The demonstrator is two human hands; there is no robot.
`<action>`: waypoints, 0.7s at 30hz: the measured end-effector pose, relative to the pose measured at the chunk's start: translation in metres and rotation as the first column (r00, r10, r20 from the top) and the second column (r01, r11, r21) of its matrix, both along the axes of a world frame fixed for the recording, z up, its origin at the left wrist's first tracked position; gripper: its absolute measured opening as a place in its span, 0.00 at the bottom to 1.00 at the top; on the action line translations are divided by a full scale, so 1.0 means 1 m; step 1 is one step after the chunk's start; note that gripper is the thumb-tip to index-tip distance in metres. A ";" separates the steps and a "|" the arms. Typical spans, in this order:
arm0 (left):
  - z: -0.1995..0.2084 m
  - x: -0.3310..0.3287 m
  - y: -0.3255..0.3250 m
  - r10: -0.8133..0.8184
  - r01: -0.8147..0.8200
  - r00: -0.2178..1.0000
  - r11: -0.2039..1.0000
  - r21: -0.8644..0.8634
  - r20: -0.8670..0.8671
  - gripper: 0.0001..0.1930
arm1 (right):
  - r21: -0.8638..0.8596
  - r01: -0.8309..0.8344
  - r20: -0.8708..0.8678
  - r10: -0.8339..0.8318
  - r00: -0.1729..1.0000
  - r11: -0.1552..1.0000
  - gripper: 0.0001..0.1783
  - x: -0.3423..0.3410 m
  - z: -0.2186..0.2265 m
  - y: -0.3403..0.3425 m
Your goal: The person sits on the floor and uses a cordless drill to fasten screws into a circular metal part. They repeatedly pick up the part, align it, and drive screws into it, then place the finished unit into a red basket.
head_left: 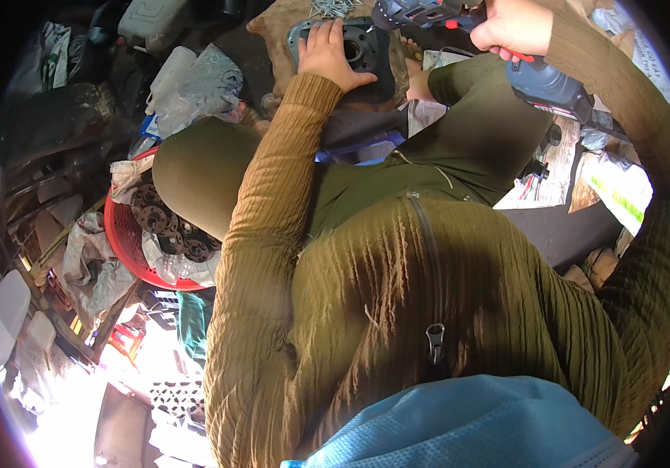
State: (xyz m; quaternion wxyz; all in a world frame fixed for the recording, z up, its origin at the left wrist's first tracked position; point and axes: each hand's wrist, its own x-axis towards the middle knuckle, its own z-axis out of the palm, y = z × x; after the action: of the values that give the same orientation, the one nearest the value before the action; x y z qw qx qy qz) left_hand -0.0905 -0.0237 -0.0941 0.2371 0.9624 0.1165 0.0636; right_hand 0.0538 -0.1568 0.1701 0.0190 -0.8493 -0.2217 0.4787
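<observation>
My left hand (327, 56) lies spread on a dark square part (374, 74) with a round hub and hole in its middle. My right hand (516, 30) is wrapped round the grip of a cordless drill (428, 12) with a red trigger area. The drill's battery (549, 87) hangs below that hand. Its nose points left, close to the part's upper right corner; whether the tip touches it I cannot tell. Several loose screws (335, 8) lie in a pile just beyond the part. Underneath is a brown cloth-like sheet (272, 27).
To my left, by my knee, a red basket (120, 242) holds several dark round metal parts (155, 218). A clear plastic bag (206, 86) and a white bottle (171, 74) are farther up. A grey jerrycan (152, 23) stands at the far left. Bags and papers (619, 187) lie on the right.
</observation>
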 end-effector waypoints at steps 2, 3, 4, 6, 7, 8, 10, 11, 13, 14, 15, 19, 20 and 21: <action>-0.002 0.001 0.001 0.001 0.000 1.000 0.998 -0.065 0.024 0.57 | -0.055 -0.040 0.002 0.040 0.999 0.998 0.18 0.005 -0.004 0.004; -0.003 0.002 0.001 0.007 -0.005 1.000 0.996 -0.091 0.023 0.57 | -0.063 -0.063 0.006 0.064 0.998 0.996 0.17 0.008 -0.006 0.006; -0.003 0.002 0.000 0.007 -0.007 1.000 0.993 -0.115 -0.001 0.57 | -0.071 -0.086 0.008 0.087 0.996 0.994 0.15 0.009 -0.009 0.008; -0.004 0.002 0.000 0.011 -0.010 1.000 0.993 -0.118 0.012 0.56 | -0.113 -0.101 0.026 0.105 0.994 0.988 0.10 0.012 -0.014 0.012; -0.004 0.003 0.000 0.012 -0.012 1.000 0.994 -0.108 0.005 0.55 | -0.134 -0.109 0.036 0.115 0.993 0.985 0.09 0.012 -0.016 0.013; -0.005 0.002 0.000 0.011 -0.011 1.000 0.992 -0.128 -0.001 0.55 | -0.126 -0.116 0.036 0.121 0.992 0.985 0.09 0.012 -0.018 0.014; -0.005 0.003 0.000 0.013 -0.013 1.000 0.990 -0.138 -0.003 0.54 | -0.108 -0.131 0.042 0.136 0.990 0.986 0.10 0.012 -0.021 0.017; -0.005 0.003 0.001 0.010 -0.012 1.000 0.989 -0.146 -0.013 0.54 | -0.106 -0.152 0.027 0.156 0.987 0.983 0.10 0.012 -0.022 0.019; -0.005 0.002 0.002 0.007 -0.008 1.000 0.989 -0.147 -0.002 0.54 | -0.105 -0.197 0.000 0.198 0.980 0.975 0.09 0.012 -0.025 0.023; -0.005 0.002 0.002 0.009 -0.009 1.000 0.988 -0.154 -0.002 0.54 | -0.139 -0.199 0.026 0.204 0.979 0.970 0.09 0.012 -0.028 0.026; -0.004 0.002 0.002 0.012 -0.012 1.000 0.987 -0.161 -0.002 0.54 | -0.173 -0.200 0.053 0.212 0.976 0.964 0.09 0.011 -0.032 0.029; -0.003 -0.001 0.004 0.052 -0.042 0.998 0.974 -0.221 0.036 0.52 | -0.200 -0.271 0.069 0.289 0.955 0.942 0.08 0.011 -0.041 0.037; -0.002 -0.001 0.005 0.048 -0.041 0.999 0.972 -0.233 0.025 0.51 | -0.194 -0.279 0.063 0.296 0.953 0.941 0.08 0.012 -0.043 0.038; -0.001 0.000 0.006 0.044 -0.039 0.999 0.969 -0.245 0.015 0.49 | -0.176 -0.290 0.062 0.305 0.951 0.941 0.08 0.012 -0.045 0.038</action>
State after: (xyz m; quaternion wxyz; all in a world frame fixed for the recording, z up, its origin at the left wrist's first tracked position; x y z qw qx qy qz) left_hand -0.0907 -0.0179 -0.0953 0.3539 0.9224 0.1411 0.0634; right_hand 0.0660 -0.1193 0.1253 -0.1335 -0.8249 -0.3077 0.4549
